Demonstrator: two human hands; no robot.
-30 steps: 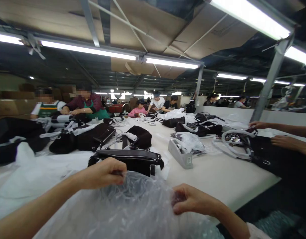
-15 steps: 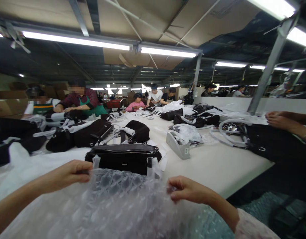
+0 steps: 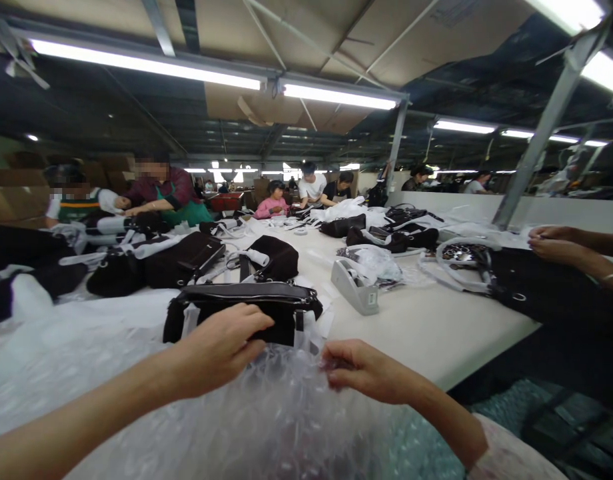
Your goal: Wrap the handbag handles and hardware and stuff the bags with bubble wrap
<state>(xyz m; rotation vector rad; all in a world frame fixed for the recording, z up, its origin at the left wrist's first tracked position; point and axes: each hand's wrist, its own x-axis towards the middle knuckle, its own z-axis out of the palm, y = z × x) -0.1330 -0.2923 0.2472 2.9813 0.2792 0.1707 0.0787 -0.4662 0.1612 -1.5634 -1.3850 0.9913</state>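
Left grip point(image 3: 224, 348) has shifted, slightly spread, toward right grip point(image 3: 361, 372), which pinches bubble wrap point(image 3: 291, 417). Black zippered handbag point(image 3: 251, 292) stands just beyond both.

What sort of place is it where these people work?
Probably a handbag factory or warehouse: black, fabric-looking handbags cover much of a long white table, clear plastic bubble wrap spreads in front, and brown cardboard boxes stand behind.

Handbag point(image 3: 244, 292) on table point(image 3: 426, 327) behind bubble wrap point(image 3: 271, 420); tape dispenser point(image 3: 355, 292) to right.
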